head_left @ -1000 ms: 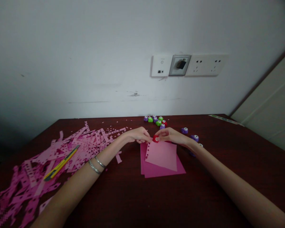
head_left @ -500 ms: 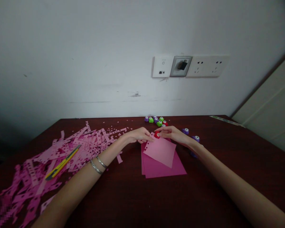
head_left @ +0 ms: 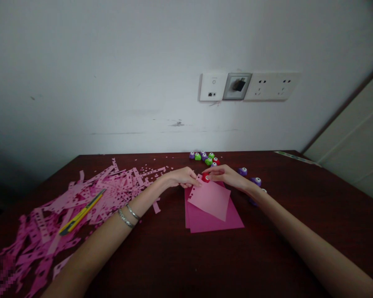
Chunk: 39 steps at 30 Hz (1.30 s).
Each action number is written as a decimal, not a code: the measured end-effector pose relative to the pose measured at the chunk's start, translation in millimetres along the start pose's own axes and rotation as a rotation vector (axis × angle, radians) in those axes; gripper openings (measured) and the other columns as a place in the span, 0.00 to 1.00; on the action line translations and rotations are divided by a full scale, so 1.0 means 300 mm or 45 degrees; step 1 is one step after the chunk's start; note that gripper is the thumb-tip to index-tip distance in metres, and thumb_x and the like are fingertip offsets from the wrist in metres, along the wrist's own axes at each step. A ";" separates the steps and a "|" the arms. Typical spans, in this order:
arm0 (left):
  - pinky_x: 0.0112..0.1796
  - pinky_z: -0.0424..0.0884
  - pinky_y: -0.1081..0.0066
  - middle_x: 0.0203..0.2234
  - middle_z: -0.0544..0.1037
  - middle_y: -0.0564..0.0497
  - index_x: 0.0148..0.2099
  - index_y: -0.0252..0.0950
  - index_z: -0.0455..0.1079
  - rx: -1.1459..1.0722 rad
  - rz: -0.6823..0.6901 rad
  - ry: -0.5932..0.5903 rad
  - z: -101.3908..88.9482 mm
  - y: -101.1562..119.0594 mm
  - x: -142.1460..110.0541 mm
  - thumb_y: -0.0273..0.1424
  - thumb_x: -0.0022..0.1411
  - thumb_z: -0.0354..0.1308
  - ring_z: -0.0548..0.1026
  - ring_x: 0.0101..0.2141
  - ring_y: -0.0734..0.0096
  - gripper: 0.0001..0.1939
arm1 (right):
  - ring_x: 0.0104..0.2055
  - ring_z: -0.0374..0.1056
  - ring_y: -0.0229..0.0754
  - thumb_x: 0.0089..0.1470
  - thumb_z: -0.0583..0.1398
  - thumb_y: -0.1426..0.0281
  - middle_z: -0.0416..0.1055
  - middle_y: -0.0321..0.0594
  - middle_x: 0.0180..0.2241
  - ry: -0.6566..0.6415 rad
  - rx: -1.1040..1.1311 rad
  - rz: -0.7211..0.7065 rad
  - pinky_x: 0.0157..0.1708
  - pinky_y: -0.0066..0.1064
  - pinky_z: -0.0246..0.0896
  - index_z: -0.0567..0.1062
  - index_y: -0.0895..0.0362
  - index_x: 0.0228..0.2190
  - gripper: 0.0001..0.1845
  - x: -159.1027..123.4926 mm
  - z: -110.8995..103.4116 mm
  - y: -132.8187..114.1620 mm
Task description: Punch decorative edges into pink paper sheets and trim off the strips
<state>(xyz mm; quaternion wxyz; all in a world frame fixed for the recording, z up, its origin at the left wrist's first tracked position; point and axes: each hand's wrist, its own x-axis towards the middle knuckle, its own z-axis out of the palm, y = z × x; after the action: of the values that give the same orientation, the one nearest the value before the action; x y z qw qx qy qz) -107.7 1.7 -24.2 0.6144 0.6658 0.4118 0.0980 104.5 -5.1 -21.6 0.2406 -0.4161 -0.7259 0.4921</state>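
Observation:
A light pink paper sheet with a row of punched holes along its left edge lies tilted on a stack of darker pink sheets. My left hand pinches the sheet's top left corner, fingers closed on it. My right hand holds a small red punch on the sheet's top edge, fingers closed around it. Both hands nearly meet above the sheet.
A heap of punched pink paper strips covers the table's left side, with a yellow utility knife on it. Several small purple, green and red punches sit near the wall; more purple punches lie by my right wrist. Wall sockets are above.
The light pink sheet has been turned and shifted slightly left, now lying more tilted. The red punch sits a little higher on its top edge. Since half a second ago, little has moved.

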 end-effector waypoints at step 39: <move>0.20 0.40 0.72 0.11 0.54 0.60 0.18 0.35 0.59 0.040 -0.064 -0.060 0.027 0.013 -0.004 0.35 0.45 0.64 0.49 0.15 0.83 0.17 | 0.32 0.67 0.41 0.46 0.60 0.64 0.75 0.39 0.32 -0.009 -0.073 -0.067 0.34 0.34 0.61 0.78 0.58 0.38 0.17 -0.007 0.007 -0.015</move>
<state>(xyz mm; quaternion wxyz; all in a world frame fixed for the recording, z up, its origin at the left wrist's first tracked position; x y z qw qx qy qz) -101.6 -4.6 -22.1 0.6157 0.6670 0.4153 0.0602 102.4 -8.7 -18.2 0.2387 -0.4019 -0.7511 0.4661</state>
